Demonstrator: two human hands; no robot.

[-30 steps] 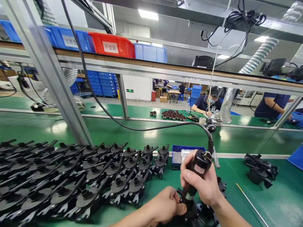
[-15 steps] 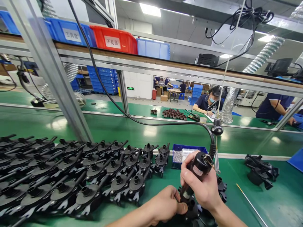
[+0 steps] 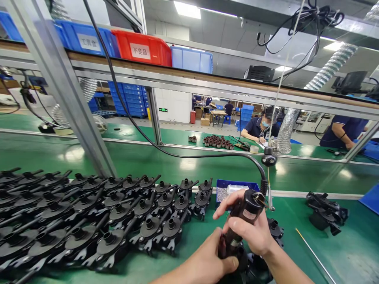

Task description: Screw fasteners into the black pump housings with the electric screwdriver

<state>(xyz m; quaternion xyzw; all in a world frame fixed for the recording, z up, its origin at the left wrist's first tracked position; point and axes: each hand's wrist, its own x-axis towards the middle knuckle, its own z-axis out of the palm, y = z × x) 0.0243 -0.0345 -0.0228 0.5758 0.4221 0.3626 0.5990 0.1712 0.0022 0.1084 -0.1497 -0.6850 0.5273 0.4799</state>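
Observation:
My right hand [image 3: 251,228] is wrapped round a black electric screwdriver [image 3: 251,207], its index finger lifted off the body. A cable runs from the tool's top. Low beside the tool, my left hand [image 3: 211,256] grips a black plastic part [image 3: 241,258], thumb in front; the tool's tip is hidden near this part. Just behind the hands lies a blue tray [image 3: 222,184] of small metal pieces with a clear container. Another black part [image 3: 276,228] is partly visible right of my right hand.
Rows of black assemblies [image 3: 111,240] cover the bench's left side. More black parts [image 3: 325,211] and a thin rod [image 3: 315,254] lie to the right. A metal post [image 3: 65,90] rises at left. A person [image 3: 260,126] sits across the bench.
The index finger of my right hand has lifted and stretched out to the left. My left hand has shifted slightly right and down. The hanging cord's black fitting has moved a little left.

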